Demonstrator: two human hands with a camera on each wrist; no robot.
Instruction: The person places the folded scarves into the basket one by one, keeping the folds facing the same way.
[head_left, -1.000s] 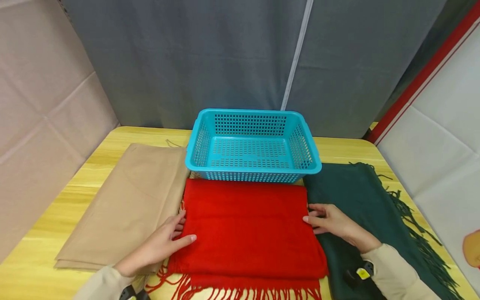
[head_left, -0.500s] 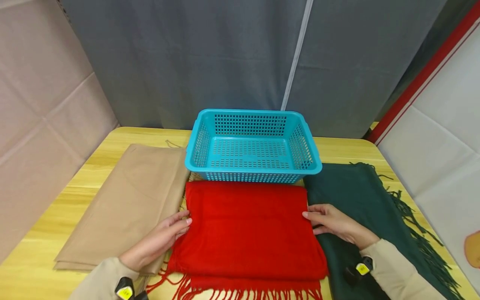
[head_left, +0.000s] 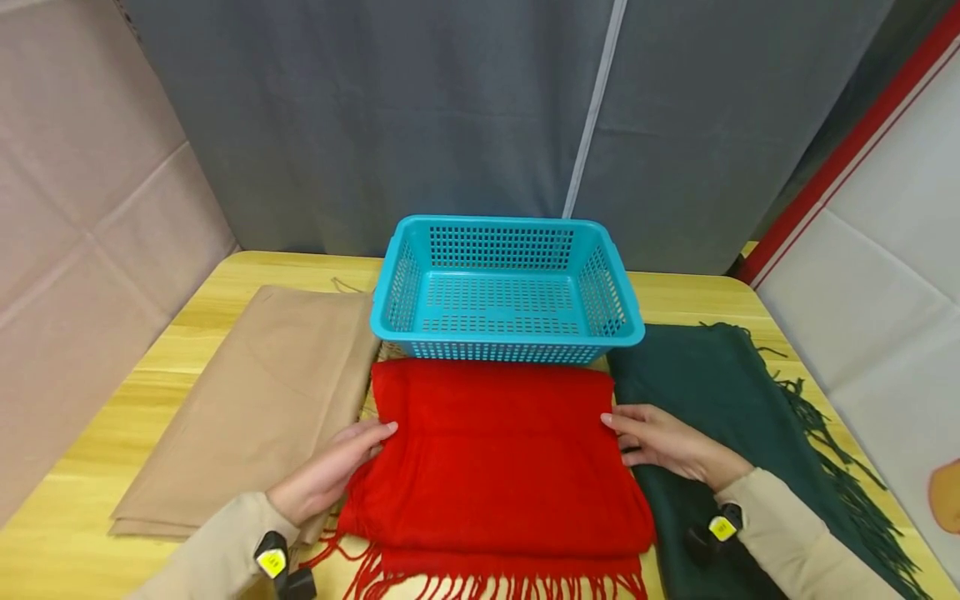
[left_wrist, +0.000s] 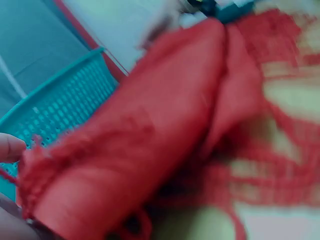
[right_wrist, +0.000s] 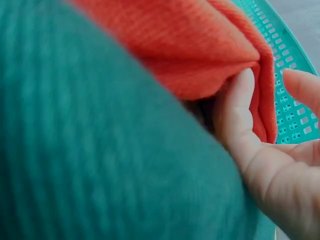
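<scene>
A folded red fringed scarf [head_left: 498, 450] lies flat in front of the basket, its fringe toward me. At its left edge my left hand [head_left: 330, 468] grips the cloth, thumb on top and fingers tucked beneath. The left wrist view, blurred, shows the red cloth [left_wrist: 145, 125] bulging between thumb and fingers. My right hand [head_left: 667, 442] holds the opposite edge, its thumb tip on the cloth. From the right wrist, one finger [right_wrist: 237, 112] reaches under the red fold, with dark green cloth [right_wrist: 100, 145] filling the foreground.
A blue-green plastic basket [head_left: 506, 340] with nothing in it stands behind the red scarf. Folded beige cloth [head_left: 247, 417] lies left, and a dark green fringed scarf [head_left: 705, 375] lies right under my right arm. A grey curtain [head_left: 375, 125] hangs behind the wooden table [head_left: 90, 467].
My left thumb has closed in from a wide spread onto the red scarf's left edge, which has shifted slightly inward. My right thumb has edged a little left and up onto the cloth.
</scene>
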